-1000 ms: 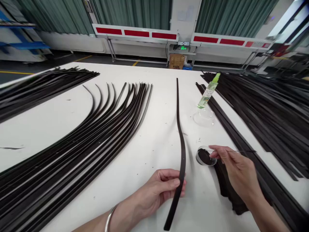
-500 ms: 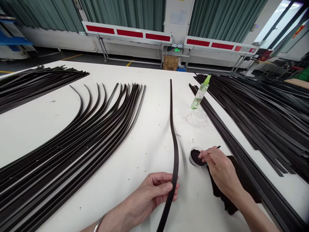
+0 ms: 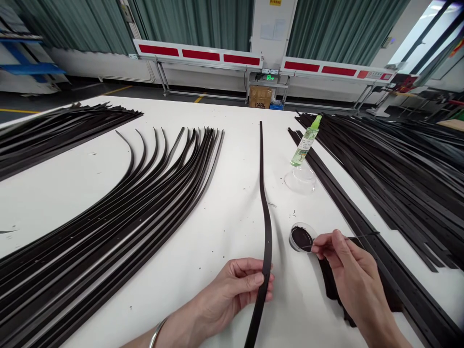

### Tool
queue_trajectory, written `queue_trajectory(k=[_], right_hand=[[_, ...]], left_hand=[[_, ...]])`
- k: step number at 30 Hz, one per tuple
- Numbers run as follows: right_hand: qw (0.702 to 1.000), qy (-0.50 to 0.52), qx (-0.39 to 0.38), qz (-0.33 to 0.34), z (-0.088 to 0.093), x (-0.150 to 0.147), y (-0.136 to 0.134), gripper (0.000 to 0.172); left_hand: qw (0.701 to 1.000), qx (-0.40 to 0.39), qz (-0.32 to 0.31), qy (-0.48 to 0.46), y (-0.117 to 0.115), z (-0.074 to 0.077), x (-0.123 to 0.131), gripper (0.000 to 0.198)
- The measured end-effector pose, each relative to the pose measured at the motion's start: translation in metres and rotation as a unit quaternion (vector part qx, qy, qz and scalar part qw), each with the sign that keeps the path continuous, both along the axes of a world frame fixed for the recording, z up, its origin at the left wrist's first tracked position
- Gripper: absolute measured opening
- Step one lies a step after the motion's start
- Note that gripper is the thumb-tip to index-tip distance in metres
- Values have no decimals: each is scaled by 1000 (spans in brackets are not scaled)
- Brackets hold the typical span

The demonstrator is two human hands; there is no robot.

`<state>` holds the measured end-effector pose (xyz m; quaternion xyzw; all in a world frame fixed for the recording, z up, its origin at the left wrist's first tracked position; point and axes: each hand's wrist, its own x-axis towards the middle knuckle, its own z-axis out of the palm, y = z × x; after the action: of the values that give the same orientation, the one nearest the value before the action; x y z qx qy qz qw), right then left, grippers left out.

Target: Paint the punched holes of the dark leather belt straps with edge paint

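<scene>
Between thumb and fingers my left hand (image 3: pixel 239 290) grips a long black strip (image 3: pixel 266 212), raised off the white table near me while its far end reaches away across the surface. My right hand (image 3: pixel 353 270) pinches a thin dark stick (image 3: pixel 366 235), whose lower tip meets the rim of a small clear cup (image 3: pixel 294 245) of black paste or liquid (image 3: pixel 301 238). Whether the stick ends in a brush, I cannot tell. Under my right hand lies a black cloth (image 3: pixel 330 282), partly hidden by the hand.
Many black strips (image 3: pixel 119 212) curve across the left of the table (image 3: pixel 232 232). More strips (image 3: pixel 380 164) are piled along the right side. A green spray bottle (image 3: pixel 304 145) stands behind a clear lid (image 3: pixel 300 181). Another strip pile (image 3: pixel 65 130) lies far left.
My right hand has drawn back from the cup's middle to its right edge, and the stick now lies flatter. My left hand keeps its grip on the strip. The view has shifted slightly.
</scene>
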<state>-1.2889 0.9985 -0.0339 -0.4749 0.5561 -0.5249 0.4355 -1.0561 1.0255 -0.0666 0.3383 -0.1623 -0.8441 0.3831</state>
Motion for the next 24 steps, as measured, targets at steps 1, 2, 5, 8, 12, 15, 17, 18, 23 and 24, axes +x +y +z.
queue_trajectory(k=[1, 2, 5, 8, 12, 15, 17, 18, 23, 24], right_hand=[[1000, -16, 5, 3, 0, 3, 2, 35], [1000, -23, 5, 5, 0, 6, 5, 35], [1000, -3, -14, 4, -3, 12, 10, 34], [998, 42, -34, 8, -5, 15, 12, 36], [990, 125, -68, 1, 2, 15, 11, 40], [965, 242, -100, -11, 7, 6, 3, 39], [938, 321, -129, 7, 6, -3, -6, 35], [923, 354, -149, 22, 3, -8, -10, 33], [875, 427, -217, 73, -13, -17, -27, 29], [873, 428, -221, 75, -15, -16, -28, 28]], left_hand=[[1000, -4, 2, 1, 0, 0, 0, 18], [1000, -9, 3, 2, 0, 1, -1, 18], [1000, -17, -1, 9, -1, 3, -2, 18], [1000, -21, -8, 18, -2, 5, -3, 19], [999, -26, -5, 26, -2, 4, -2, 21], [1000, -22, 0, 19, 0, 2, -2, 22], [1000, -15, 1, 7, 1, 0, -1, 22], [1000, -12, 1, 3, 1, 0, -1, 22], [1000, 4, 2, -13, -2, 0, -1, 22], [1000, 3, 0, -14, -2, 0, -1, 21]])
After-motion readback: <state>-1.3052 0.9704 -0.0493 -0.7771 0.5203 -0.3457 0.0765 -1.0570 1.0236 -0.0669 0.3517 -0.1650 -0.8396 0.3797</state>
